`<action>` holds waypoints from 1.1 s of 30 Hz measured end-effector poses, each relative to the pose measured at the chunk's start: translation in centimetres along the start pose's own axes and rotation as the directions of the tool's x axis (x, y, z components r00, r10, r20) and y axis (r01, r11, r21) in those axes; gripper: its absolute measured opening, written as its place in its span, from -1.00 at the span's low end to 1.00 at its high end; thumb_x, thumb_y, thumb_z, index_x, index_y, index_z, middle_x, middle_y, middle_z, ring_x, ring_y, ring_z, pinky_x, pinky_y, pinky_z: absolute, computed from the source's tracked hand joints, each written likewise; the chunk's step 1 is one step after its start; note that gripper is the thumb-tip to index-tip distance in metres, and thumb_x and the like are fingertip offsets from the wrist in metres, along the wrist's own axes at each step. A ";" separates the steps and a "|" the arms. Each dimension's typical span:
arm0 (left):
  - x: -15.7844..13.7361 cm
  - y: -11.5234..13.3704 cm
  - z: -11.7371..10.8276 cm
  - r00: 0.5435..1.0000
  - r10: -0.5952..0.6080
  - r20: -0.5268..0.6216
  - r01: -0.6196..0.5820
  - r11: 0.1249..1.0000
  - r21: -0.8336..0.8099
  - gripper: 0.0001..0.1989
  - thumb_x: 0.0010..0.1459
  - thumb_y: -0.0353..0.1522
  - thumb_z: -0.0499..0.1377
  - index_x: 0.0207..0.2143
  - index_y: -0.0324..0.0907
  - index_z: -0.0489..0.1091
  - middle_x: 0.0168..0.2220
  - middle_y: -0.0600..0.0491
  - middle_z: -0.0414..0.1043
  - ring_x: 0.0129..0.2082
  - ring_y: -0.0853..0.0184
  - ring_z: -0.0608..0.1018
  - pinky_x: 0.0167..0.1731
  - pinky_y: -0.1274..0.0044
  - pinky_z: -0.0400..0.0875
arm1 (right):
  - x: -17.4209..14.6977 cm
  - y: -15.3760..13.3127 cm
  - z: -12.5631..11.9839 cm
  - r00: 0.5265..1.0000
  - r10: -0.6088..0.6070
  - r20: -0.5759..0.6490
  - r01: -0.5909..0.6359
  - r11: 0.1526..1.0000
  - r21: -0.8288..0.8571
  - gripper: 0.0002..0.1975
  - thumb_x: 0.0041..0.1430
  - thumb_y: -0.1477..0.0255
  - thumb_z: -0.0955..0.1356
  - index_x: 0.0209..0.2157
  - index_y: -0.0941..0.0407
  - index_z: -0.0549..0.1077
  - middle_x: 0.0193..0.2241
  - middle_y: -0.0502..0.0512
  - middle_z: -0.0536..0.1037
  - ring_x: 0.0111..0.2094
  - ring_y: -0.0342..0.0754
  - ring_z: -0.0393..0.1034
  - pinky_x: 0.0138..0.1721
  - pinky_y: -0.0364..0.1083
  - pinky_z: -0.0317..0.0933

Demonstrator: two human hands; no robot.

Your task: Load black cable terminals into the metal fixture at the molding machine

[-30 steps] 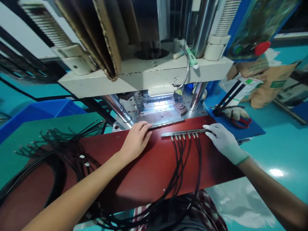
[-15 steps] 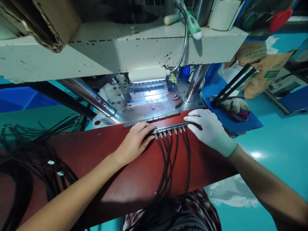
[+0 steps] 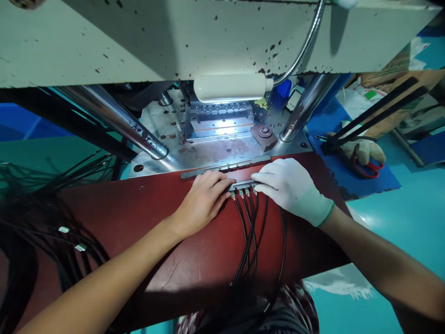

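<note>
My bare left hand grips the left end of a narrow metal bar with its thumb and fingers. On my right hand is a white glove; its fingers are closed over the bar's right part. Several black cables with small metal connectors run from the bar's near edge down towards my lap. The connectors at the right end are hidden under the glove. Just behind the bar, a second dark metal strip lies on the red board.
Beyond the board is a press with a lit metal mould, a white lamp and steel columns. A cable bundle lies at left. Red-handled scissors and a glove sit on a blue surface at right.
My right hand has slid left along the bar and now covers its right-hand connectors. My left hand keeps its grip. The view has tilted down and moved closer to the press.
</note>
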State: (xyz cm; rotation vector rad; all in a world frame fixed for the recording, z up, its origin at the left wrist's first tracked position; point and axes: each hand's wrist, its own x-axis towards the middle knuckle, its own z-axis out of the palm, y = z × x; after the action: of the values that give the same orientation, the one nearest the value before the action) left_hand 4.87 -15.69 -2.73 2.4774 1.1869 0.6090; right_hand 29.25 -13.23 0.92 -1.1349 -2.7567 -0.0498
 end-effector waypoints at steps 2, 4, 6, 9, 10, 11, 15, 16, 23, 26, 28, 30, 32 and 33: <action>0.1 0.2 0.0 1.000 -0.006 0.017 0.005 1.000 0.029 -0.73 0.33 -0.37 -0.04 0.00 -0.22 0.32 -0.13 -0.09 0.38 -0.16 0.21 0.36 -0.20 0.36 0.25 | 0.1 -0.3 -0.1 1.000 0.005 0.010 -0.005 0.999 -0.053 -0.73 0.32 0.29 0.27 -0.14 0.10 0.54 -0.32 0.06 0.57 -0.31 0.00 0.32 -0.36 -0.01 -0.09; 0.2 0.4 -0.1 1.000 -0.003 0.024 0.002 0.999 0.054 -0.73 0.33 -0.38 -0.05 -0.01 -0.23 0.32 -0.13 -0.10 0.39 -0.17 0.20 0.35 -0.22 0.36 0.23 | 0.1 -0.5 -0.2 0.999 0.025 0.019 -0.024 0.997 -0.074 -0.73 0.32 0.30 0.26 -0.12 0.10 0.53 -0.33 0.05 0.57 -0.32 0.00 0.33 -0.36 -0.01 -0.09; 0.2 0.5 0.0 1.000 0.004 0.023 -0.006 0.998 0.070 -0.74 0.33 -0.39 -0.06 -0.02 -0.23 0.32 -0.14 -0.10 0.39 -0.17 0.20 0.35 -0.23 0.36 0.22 | -0.1 -0.7 -0.3 0.999 0.040 0.020 -0.039 0.997 -0.063 -0.74 0.32 0.32 0.26 -0.11 0.11 0.51 -0.31 0.06 0.57 -0.30 0.00 0.34 -0.33 -0.01 -0.06; 0.1 0.4 0.1 1.000 0.006 0.007 -0.007 0.997 0.077 -0.74 0.33 -0.38 -0.06 -0.02 -0.23 0.31 -0.12 -0.10 0.39 -0.17 0.19 0.34 -0.24 0.36 0.21 | -1.0 -1.5 -0.5 0.989 0.123 -0.076 -0.123 0.992 0.002 -0.78 0.31 0.38 0.27 -0.10 0.11 0.49 -0.23 0.07 0.56 -0.25 -0.01 0.35 -0.28 -0.03 0.00; 0.1 0.4 0.1 1.000 0.006 0.004 -0.006 0.997 0.074 -0.74 0.33 -0.38 -0.06 -0.02 -0.23 0.31 -0.12 -0.11 0.39 -0.16 0.19 0.35 -0.24 0.36 0.21 | -1.4 -1.9 -0.6 0.974 0.191 -0.119 -0.189 0.981 0.032 -0.80 0.30 0.38 0.28 -0.12 0.10 0.49 -0.23 0.07 0.55 -0.24 -0.02 0.35 -0.27 -0.03 0.01; 0.1 0.3 0.2 1.000 0.007 0.002 -0.007 0.998 0.069 -0.74 0.33 -0.37 -0.06 -0.02 -0.23 0.31 -0.12 -0.11 0.39 -0.16 0.19 0.35 -0.24 0.36 0.21 | -1.8 -2.5 -0.7 0.953 0.267 -0.146 -0.261 0.963 0.062 -0.81 0.29 0.36 0.30 -0.15 0.09 0.50 -0.26 0.06 0.54 -0.25 -0.02 0.35 -0.27 -0.04 0.02; 0.0 0.1 0.3 1.000 0.026 0.000 -0.026 0.998 0.048 -0.75 0.33 -0.37 -0.05 -0.03 -0.22 0.31 -0.14 -0.10 0.39 -0.17 0.19 0.35 -0.25 0.35 0.21 | -2.7 -5.0 -0.4 0.878 0.465 -0.115 -0.461 0.885 0.065 -0.80 0.19 0.21 0.37 -0.31 0.03 0.52 -0.38 0.03 0.50 -0.30 0.01 0.36 -0.32 -0.03 0.00; -0.1 0.1 0.4 0.999 0.033 -0.005 -0.033 0.998 0.047 -0.75 0.33 -0.37 -0.05 -0.03 -0.22 0.31 -0.14 -0.10 0.39 -0.17 0.19 0.35 -0.25 0.35 0.21 | -2.7 -5.5 -0.2 0.870 0.484 -0.099 -0.483 0.875 0.039 -0.79 0.17 0.19 0.37 -0.32 0.03 0.52 -0.39 0.03 0.50 -0.30 0.02 0.36 -0.33 -0.02 -0.01; -0.3 -0.1 0.5 0.997 0.075 -0.020 -0.074 0.997 0.024 -0.76 0.32 -0.41 -0.06 -0.05 -0.23 0.32 -0.15 -0.11 0.39 -0.20 0.20 0.34 -0.24 0.35 0.22 | -1.0 -7.0 1.1 0.813 0.575 -0.090 -0.581 0.810 -0.077 -0.82 0.15 0.34 0.31 -0.51 0.06 0.41 -0.49 0.03 0.45 -0.40 -0.02 0.32 -0.37 -0.02 -0.05; -0.2 -0.1 0.4 0.996 0.081 -0.022 -0.081 0.997 0.015 -0.76 0.32 -0.41 -0.07 -0.07 -0.25 0.33 -0.16 -0.11 0.39 -0.21 0.21 0.34 -0.24 0.35 0.23 | -0.8 -7.1 1.3 0.801 0.587 -0.115 -0.597 0.796 -0.099 -0.82 0.11 0.36 0.31 -0.55 0.06 0.36 -0.51 0.01 0.43 -0.44 -0.04 0.29 -0.39 -0.03 -0.05; -0.2 -0.2 0.4 0.996 0.083 -0.028 -0.083 0.996 0.012 -0.76 0.32 -0.41 -0.07 -0.07 -0.24 0.33 -0.17 -0.10 0.40 -0.22 0.21 0.34 -0.25 0.35 0.23 | -0.8 -7.1 1.5 0.804 0.579 -0.133 -0.592 0.801 -0.091 -0.84 0.09 0.38 0.31 -0.55 0.07 0.36 -0.52 0.01 0.42 -0.46 -0.05 0.27 -0.40 -0.04 -0.06; -0.2 -0.3 0.5 0.996 0.088 -0.031 -0.088 0.996 0.006 -0.76 0.32 -0.41 -0.07 -0.07 -0.22 0.33 -0.16 -0.10 0.40 -0.22 0.21 0.34 -0.25 0.36 0.22 | -0.8 -7.0 1.7 0.811 0.564 -0.154 -0.579 0.811 -0.084 -0.86 0.07 0.40 0.31 -0.55 0.08 0.36 -0.52 0.01 0.42 -0.47 -0.06 0.26 -0.40 -0.04 -0.06; -0.2 -0.3 0.5 0.994 0.099 -0.033 -0.099 0.995 0.001 -0.76 0.32 -0.41 -0.07 -0.07 -0.21 0.33 -0.16 -0.10 0.39 -0.22 0.22 0.35 -0.25 0.36 0.23 | -0.7 -7.0 1.9 0.817 0.550 -0.174 -0.569 0.818 -0.083 -0.87 0.06 0.41 0.31 -0.55 0.08 0.36 -0.52 0.02 0.42 -0.47 -0.07 0.26 -0.39 -0.04 -0.06; -0.2 -0.4 0.5 0.994 0.104 -0.034 -0.104 0.995 0.002 -0.76 0.31 -0.41 -0.07 -0.08 -0.21 0.34 -0.16 -0.09 0.39 -0.22 0.22 0.35 -0.25 0.36 0.23 | -0.6 -7.0 2.0 0.819 0.546 -0.178 -0.565 0.821 -0.084 -0.87 0.06 0.42 0.31 -0.54 0.09 0.37 -0.52 0.02 0.42 -0.47 -0.06 0.26 -0.39 -0.04 -0.06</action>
State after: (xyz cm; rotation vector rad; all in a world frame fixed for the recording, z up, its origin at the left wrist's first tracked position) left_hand 4.77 -15.69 -3.40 2.5520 1.0748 0.6817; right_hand 24.52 -18.43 -0.96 -1.8498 -2.2144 -0.2385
